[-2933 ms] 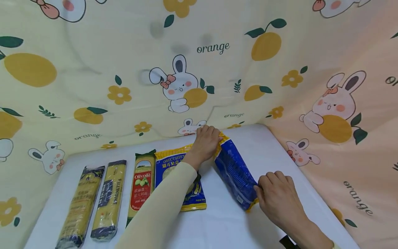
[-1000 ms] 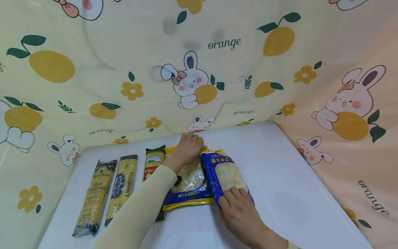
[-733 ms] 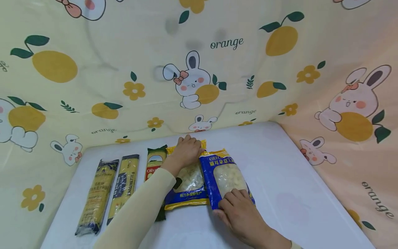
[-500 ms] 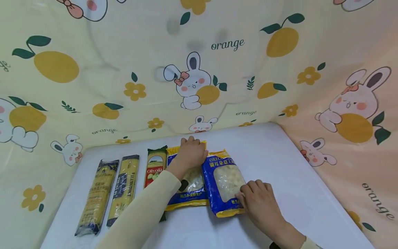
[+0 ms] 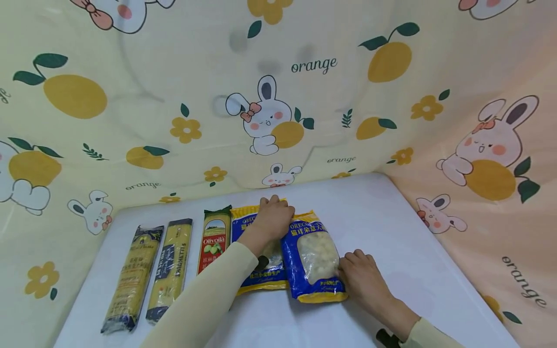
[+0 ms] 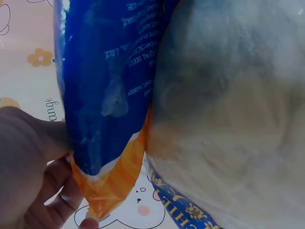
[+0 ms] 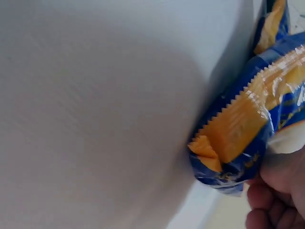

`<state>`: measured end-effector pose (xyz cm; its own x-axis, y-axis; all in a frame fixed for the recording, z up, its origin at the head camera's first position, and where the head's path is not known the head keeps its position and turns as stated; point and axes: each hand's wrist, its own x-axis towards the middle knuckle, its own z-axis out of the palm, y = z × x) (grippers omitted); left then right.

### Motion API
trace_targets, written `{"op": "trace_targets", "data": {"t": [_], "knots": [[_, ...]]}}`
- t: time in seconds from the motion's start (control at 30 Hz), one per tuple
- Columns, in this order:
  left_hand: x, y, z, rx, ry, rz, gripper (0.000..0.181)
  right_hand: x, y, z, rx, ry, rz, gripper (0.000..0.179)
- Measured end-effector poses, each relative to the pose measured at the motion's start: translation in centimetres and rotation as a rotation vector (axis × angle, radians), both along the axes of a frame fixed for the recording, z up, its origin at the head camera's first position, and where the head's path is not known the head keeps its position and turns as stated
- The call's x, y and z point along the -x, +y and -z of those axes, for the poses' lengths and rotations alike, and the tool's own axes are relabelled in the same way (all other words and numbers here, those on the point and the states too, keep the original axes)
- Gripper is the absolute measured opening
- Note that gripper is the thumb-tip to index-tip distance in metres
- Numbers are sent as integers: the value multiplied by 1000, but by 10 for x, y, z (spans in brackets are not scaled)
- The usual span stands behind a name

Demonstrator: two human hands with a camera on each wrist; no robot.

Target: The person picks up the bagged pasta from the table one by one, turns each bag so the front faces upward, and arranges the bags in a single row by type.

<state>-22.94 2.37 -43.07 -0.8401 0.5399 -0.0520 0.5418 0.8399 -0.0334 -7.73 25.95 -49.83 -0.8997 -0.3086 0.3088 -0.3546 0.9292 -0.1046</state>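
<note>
A blue and yellow bag of orecchiette pasta (image 5: 319,256), window side up, leans at a slant beside a matching pasta bag (image 5: 274,278). My left hand (image 5: 273,220) reaches over that matching bag and pinches the slanted bag's top left corner. In the left wrist view, thumb and fingers (image 6: 59,191) close on its orange end (image 6: 112,186). My right hand (image 5: 365,280) grips the same bag's lower right edge; the right wrist view shows the thumb (image 7: 281,169) at its side near the crimped yellow seal (image 7: 238,126). The left forearm partly hides the matching bag.
Left of the bags lie a red and green Olivoilà spaghetti pack (image 5: 215,237) and two long spaghetti packs (image 5: 169,266), (image 5: 132,280). All rest on a white table (image 5: 383,212), with a printed rabbit-and-orange curtain (image 5: 196,87) behind and to the right.
The pasta bag, earlier showing its blue back farther right, has turned window side up and come left against the matching bag. My right hand shifted from its lower front to its right edge.
</note>
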Motion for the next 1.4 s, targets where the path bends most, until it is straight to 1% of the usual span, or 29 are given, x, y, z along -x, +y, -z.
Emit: {"op": "trace_targets", "data": {"t": [0.13,0.2,0.3,0.37,0.47,0.5,0.53,0.57,0.6,0.63,0.7,0.77,0.8,0.83,0.9,0.97,1.0,1.07,1.1,1.17,1.23,1.3,1.4], "knots": [[1,1,-1,-6,24,13,23,2,1,5,-29,88,-39,24],[3,2,0,-15,60,25,23,5,4,7,-41,108,-50,24],[9,4,2,-47,151,38,22,13,12,5,-41,146,-51,24],[16,6,5,-80,231,42,22,21,19,2,-32,203,-47,22],[25,11,10,-138,327,12,22,36,30,-3,-19,320,-53,19],[27,13,12,-149,344,-9,20,41,32,-4,-21,342,-61,19],[28,14,15,-152,346,-36,20,45,34,-4,-41,349,-70,18],[26,16,17,-146,333,-61,20,48,34,-4,-70,340,-76,16],[23,18,19,-137,303,-80,22,50,35,-3,-94,318,-79,14],[18,20,20,-116,253,-95,27,52,34,-2,-107,284,-75,14],[4,25,23,-65,128,-95,45,55,33,-1,-111,210,-47,12],[-13,30,24,-12,-8,-63,71,58,31,-1,-63,157,-2,11],[-21,33,26,8,-79,-50,84,60,30,-1,-25,134,15,17],[-29,35,27,32,-133,-40,93,62,28,-2,2,109,25,25],[-42,37,31,65,-197,-34,107,65,23,-1,2,34,22,47],[-51,35,36,102,-217,-47,114,67,15,3,-39,-66,-9,66],[-53,34,39,123,-210,-53,115,68,11,6,-73,-113,-21,72],[-54,30,44,155,-172,-61,114,71,2,11,-129,-184,-25,80],[-53,29,46,171,-147,-61,113,73,-2,14,-147,-201,-20,81],[-50,27,50,185,-102,-66,110,78,-8,15,-168,-206,4,82],[-46,26,54,170,-85,-73,104,84,-11,14,-180,-208,36,81],[-45,25,55,140,-103,-80,101,89,-9,13,-182,-212,59,81],[-48,23,54,98,-153,-85,97,91,-2,13,-158,-236,78,80]]}}
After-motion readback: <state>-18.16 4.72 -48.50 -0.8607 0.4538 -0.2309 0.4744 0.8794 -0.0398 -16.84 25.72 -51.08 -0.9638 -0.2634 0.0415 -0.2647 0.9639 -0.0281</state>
